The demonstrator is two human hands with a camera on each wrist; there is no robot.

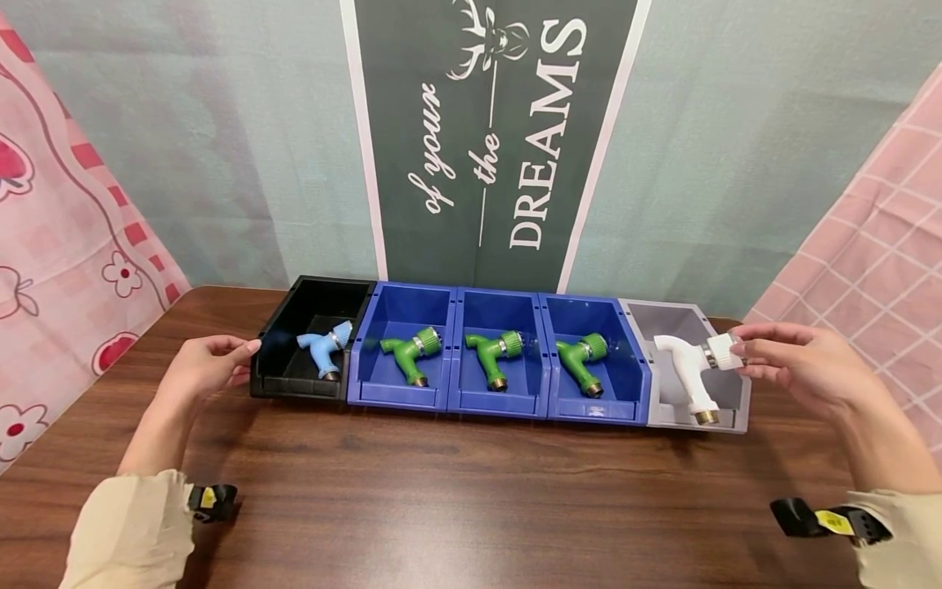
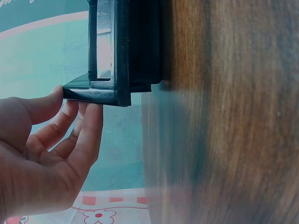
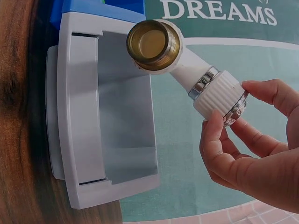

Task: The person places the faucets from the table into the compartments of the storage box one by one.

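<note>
My right hand (image 1: pixel 817 368) pinches the ribbed knob of a white plastic tap (image 1: pixel 692 368). The tap is held over the grey bin (image 3: pixel 107 186), its brass threaded end facing the camera in the right wrist view. At the other end of the row, my left hand (image 1: pixel 206 368) holds the side of the black bin (image 1: pixel 274 352), thumb at the rim and fingertips against the outer wall, as the left wrist view also shows. A light blue tap (image 1: pixel 321 348) lies inside the black bin.
Between the black and grey bins stand three blue bins (image 1: pixel 403 397), side by side, with a green tap (image 1: pixel 407 357) in each. The row sits along the back of the brown wooden table (image 1: pixel 471 499), close to a hanging cloth (image 1: pixel 699 147) with printed lettering.
</note>
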